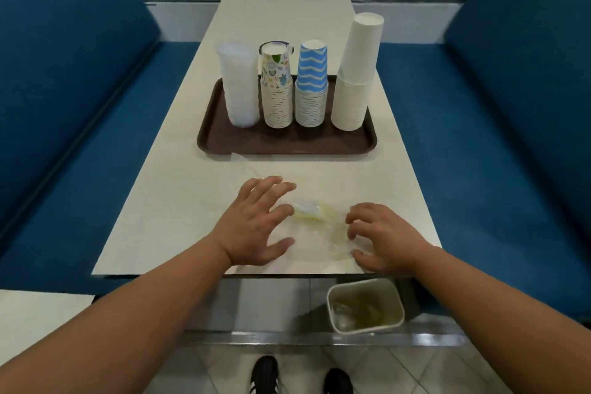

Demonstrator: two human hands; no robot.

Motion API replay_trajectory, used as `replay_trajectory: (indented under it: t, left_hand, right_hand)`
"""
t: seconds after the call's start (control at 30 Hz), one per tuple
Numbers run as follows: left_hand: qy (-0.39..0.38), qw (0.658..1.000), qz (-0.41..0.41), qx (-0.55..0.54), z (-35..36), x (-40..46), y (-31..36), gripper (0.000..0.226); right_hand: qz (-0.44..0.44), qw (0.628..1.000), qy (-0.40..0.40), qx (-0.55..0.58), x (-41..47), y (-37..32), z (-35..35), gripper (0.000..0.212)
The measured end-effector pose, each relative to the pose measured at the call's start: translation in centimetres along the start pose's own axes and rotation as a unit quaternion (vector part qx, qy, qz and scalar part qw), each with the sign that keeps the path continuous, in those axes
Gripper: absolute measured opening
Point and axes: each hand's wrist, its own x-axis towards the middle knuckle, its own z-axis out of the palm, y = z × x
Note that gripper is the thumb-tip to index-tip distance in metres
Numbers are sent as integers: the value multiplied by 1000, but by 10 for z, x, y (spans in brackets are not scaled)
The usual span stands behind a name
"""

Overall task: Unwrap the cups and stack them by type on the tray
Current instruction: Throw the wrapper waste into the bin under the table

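Note:
A brown tray (284,141) on the table carries several upside-down cup stacks: clear plastic cups (239,83), flower-print cups (277,86), blue zigzag cups (312,83) and tall plain white cups (356,73). Crumpled clear plastic wrapping (315,227) lies near the table's front edge. My left hand (256,224) rests on the wrapping's left side with fingers spread. My right hand (380,237) sits on its right side, fingers bent with the tips pressing on the plastic. Another clear strip of wrap (246,166) trails toward the tray.
The cream table (166,201) stands between two blue benches (80,112). A small white bin (364,304) holding discarded plastic sits on the floor under the table's front right. My shoes (265,374) show on the tiled floor below.

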Motion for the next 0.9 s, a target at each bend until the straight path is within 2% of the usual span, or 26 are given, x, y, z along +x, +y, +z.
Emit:
replay_trajectory:
  t: [0.07,0.13,0.3,0.4,0.47,0.53,0.6,0.7,0.8,0.9]
  left_hand:
    - [16,1000,-12,22,3,7,-5,30]
    - [10,998,-24,50,7,13,-8,33]
    - [45,997,25,58,13,20,-6,29]
    - [6,997,-6,73,11,25,-3,36]
    - [-21,996,-3,88,14,26,-6,30]
    - [-22,996,15,86,16,25,-7,23]
    - [-11,998,9,68,17,25,-6,27]
    - [-54,997,-2,58,19,31,-5,33]
    - [-95,994,43,40,22,33,-7,20]
    - [-103,993,53,8,27,29,-4,6]
  right_hand:
    - [32,999,2,9,-1,-3,1,42]
    - [74,997,9,36,0,-7,2,50]
    - [157,987,10,18,14,-26,6,66]
    - [178,984,3,-1,20,-28,10,60]
    - [176,984,-2,-13,22,-29,10,50]
    - [169,986,-2,-11,22,-30,9,41]
    - [162,987,-10,-14,23,-29,8,37]
    - [162,987,-17,-10,23,-29,6,41]
    - [153,988,-26,-29,23,-28,6,44]
    - [130,989,-30,-70,21,-28,5,47]
